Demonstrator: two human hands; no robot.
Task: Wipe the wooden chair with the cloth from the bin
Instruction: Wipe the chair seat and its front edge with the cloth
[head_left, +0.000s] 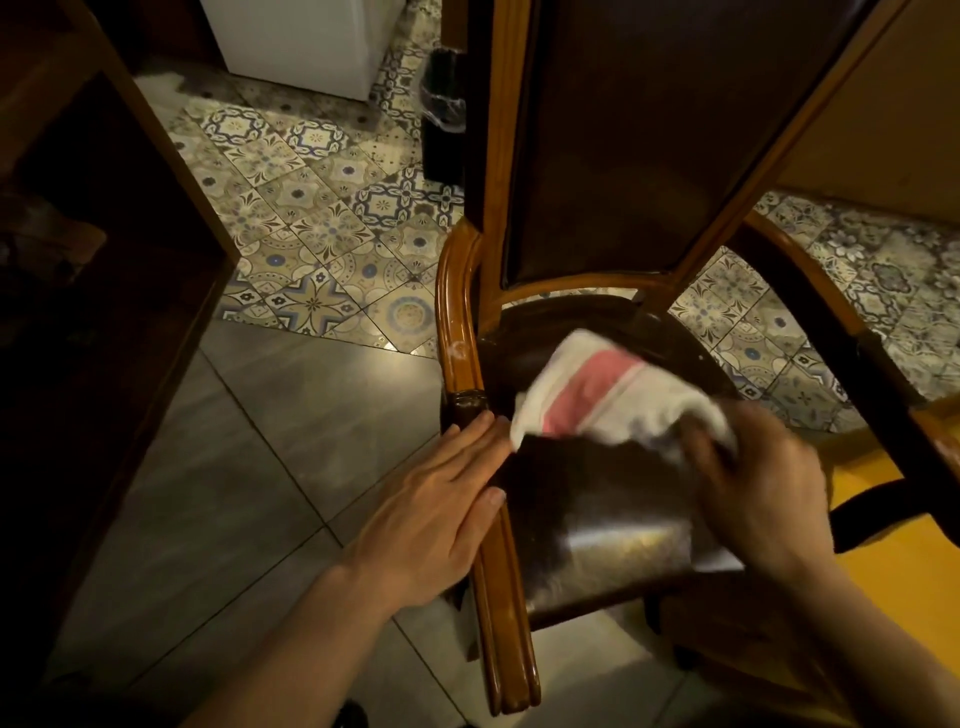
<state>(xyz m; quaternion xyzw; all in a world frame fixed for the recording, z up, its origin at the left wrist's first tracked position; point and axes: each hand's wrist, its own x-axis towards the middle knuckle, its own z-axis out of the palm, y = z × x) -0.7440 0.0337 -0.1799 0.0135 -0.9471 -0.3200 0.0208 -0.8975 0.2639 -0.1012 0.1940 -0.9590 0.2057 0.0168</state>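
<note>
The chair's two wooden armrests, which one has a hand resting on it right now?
The left armrest: the left hand lies flat along it. The right armrest is untouched; the right hand holds the cloth.

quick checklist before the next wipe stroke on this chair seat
1. Cloth in the right hand: ok, fingers are closed on its near edge.
2. Cloth in contact with the dark seat: ok, it lies spread on the rear part of the seat.
3. Chair steadied: ok, the left hand rests flat on the left armrest.
4. Seat free of other things in the stroke path: ok, only the cloth lies on it.
5. Front of the seat wiped: cannot tell, it shows glare but the surface is too dark to judge.
6. Cloth clean or damp enough: cannot tell, it is motion-blurred.
</note>
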